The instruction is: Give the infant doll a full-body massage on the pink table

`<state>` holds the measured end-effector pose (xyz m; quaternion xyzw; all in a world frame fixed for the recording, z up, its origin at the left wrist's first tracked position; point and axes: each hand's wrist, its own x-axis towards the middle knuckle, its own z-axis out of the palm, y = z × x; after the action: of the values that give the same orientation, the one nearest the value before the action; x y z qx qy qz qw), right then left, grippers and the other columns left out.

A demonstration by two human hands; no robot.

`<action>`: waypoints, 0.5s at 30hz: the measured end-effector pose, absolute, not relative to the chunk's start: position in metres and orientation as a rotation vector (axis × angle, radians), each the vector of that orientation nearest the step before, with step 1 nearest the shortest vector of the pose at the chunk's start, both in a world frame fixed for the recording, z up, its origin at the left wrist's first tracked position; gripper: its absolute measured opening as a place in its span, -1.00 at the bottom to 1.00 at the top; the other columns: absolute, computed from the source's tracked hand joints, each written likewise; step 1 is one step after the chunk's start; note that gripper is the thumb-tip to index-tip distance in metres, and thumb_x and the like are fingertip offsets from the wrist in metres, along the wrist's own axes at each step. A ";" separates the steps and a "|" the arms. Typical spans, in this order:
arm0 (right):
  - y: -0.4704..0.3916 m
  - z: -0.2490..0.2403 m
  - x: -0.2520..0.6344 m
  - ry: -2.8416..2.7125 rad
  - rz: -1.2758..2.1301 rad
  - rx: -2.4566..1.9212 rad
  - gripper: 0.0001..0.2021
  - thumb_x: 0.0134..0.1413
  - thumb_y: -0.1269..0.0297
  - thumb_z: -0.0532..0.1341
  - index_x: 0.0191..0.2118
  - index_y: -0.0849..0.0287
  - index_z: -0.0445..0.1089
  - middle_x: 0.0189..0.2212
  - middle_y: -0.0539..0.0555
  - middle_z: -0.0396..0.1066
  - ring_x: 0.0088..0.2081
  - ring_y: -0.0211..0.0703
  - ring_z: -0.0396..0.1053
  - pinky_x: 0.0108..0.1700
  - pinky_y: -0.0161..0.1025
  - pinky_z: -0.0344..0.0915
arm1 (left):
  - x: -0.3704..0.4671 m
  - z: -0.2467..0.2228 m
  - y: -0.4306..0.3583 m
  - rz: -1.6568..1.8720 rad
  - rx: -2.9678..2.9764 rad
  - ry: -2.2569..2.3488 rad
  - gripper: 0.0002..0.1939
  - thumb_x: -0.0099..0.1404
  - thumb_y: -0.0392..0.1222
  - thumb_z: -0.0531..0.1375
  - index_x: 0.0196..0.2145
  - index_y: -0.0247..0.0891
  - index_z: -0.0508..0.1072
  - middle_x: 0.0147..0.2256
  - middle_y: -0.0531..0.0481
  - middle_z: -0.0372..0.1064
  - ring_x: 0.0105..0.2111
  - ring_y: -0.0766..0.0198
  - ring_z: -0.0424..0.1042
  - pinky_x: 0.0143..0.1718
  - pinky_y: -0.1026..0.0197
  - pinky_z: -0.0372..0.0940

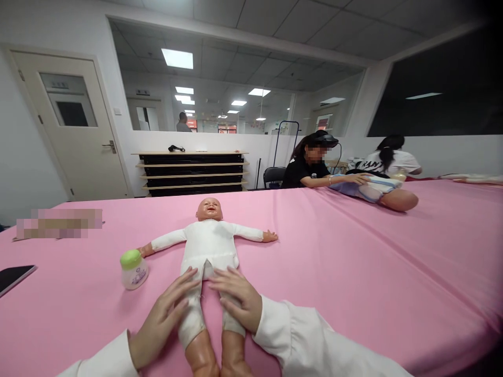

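A baby doll (pixel 210 241) with a white cloth body lies on its back, arms spread and feet toward me. My left hand (pixel 167 309) rests on the doll's thigh at the left, fingers stretched out. On the other thigh lies my right hand (pixel 238 296), its fingers spread and holding nothing. Both hands are close to the doll's hips. Beside the doll's hand at the left stands a small clear bottle (pixel 134 273) with a green cap, apart from my hands.
A pink cloth (pixel 334 293) covers the table. At its left lie a phone (pixel 15 277) and a blurred-out flat item (pixel 58 224). Across the table, a person (pixel 308 162) touches another doll (pixel 398 199) in a diaper. A second person (pixel 393 157) sits behind.
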<state>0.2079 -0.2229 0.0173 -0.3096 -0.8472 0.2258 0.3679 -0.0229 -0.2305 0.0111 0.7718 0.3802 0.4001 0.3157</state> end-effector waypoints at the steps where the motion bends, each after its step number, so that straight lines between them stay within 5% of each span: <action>1: -0.220 0.016 0.209 -2.279 0.490 -0.804 -0.58 0.16 0.07 0.00 0.02 0.16 0.32 0.09 0.19 0.23 0.20 -0.05 0.05 0.19 0.12 -0.05 | -0.021 0.011 -0.229 0.982 2.104 1.032 -0.59 0.29 -0.05 0.02 0.08 -0.09 0.31 0.21 -0.03 0.01 0.23 0.08 -0.06 0.20 -0.08 -0.11; 3: -0.216 0.014 0.213 -2.451 0.406 -0.770 -0.63 0.15 0.10 0.00 -0.04 0.12 0.38 0.10 0.12 0.23 0.25 -0.03 -0.08 0.22 0.21 -0.31 | -0.018 0.011 -0.228 0.844 2.234 1.016 -0.58 0.28 -0.06 0.04 0.10 -0.02 0.27 0.23 0.01 -0.05 0.25 0.07 -0.16 0.20 -0.15 -0.22; 5: -0.218 0.012 0.215 -2.544 0.403 -0.648 -0.66 0.16 0.14 -0.03 -0.12 0.11 0.42 -0.05 0.08 0.39 0.21 -0.09 0.03 0.24 0.16 -0.36 | -0.018 0.012 -0.231 0.796 2.295 0.936 -0.67 0.28 -0.08 0.05 -0.02 0.00 0.40 0.15 0.01 0.14 0.22 0.06 -0.06 0.19 -0.18 -0.21; 7: -0.223 0.012 0.216 -2.554 0.413 -0.552 -0.65 0.16 0.16 -0.04 -0.09 0.13 0.39 -0.19 0.06 0.47 0.07 -0.19 0.26 0.25 0.00 -0.20 | -0.020 0.014 -0.236 0.862 2.253 0.868 -0.73 0.28 -0.09 0.04 -0.17 -0.04 0.51 -0.06 -0.02 0.40 0.10 0.09 0.22 0.19 -0.16 -0.12; 10: -0.229 0.012 0.215 -2.458 0.373 -0.570 -0.61 0.19 0.18 -0.11 -0.07 0.18 0.36 -0.27 0.08 0.49 -0.21 -0.28 0.43 0.11 -0.23 0.14 | -0.024 0.016 -0.239 1.008 2.100 0.871 -0.67 0.31 -0.08 -0.01 -0.31 -0.14 0.55 -0.28 -0.04 0.50 -0.12 0.16 0.43 0.15 -0.03 0.08; 12: -0.228 0.011 0.215 -2.415 0.337 -0.609 -0.59 0.21 0.20 -0.16 -0.09 0.20 0.36 -0.26 0.11 0.49 -0.17 -0.28 0.42 0.10 -0.23 0.15 | -0.025 0.016 -0.236 1.015 2.083 0.893 -0.65 0.31 -0.05 -0.02 -0.26 -0.16 0.54 -0.16 -0.06 0.46 -0.02 0.13 0.35 0.15 -0.01 0.07; 15: -0.222 0.009 0.217 -2.524 0.306 -0.658 -0.62 0.21 0.18 -0.11 -0.06 0.13 0.36 -0.05 0.09 0.39 0.13 -0.20 0.17 0.25 -0.04 -0.16 | -0.024 0.015 -0.230 0.900 2.172 0.964 -0.61 0.28 -0.03 0.03 0.04 -0.08 0.36 0.14 -0.03 0.15 0.21 0.08 -0.01 0.20 -0.10 -0.13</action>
<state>0.2168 -0.2216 0.0091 -0.2421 -0.9294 0.1128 0.2547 -0.0242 -0.2301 0.0146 0.8166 0.3625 0.3382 0.2957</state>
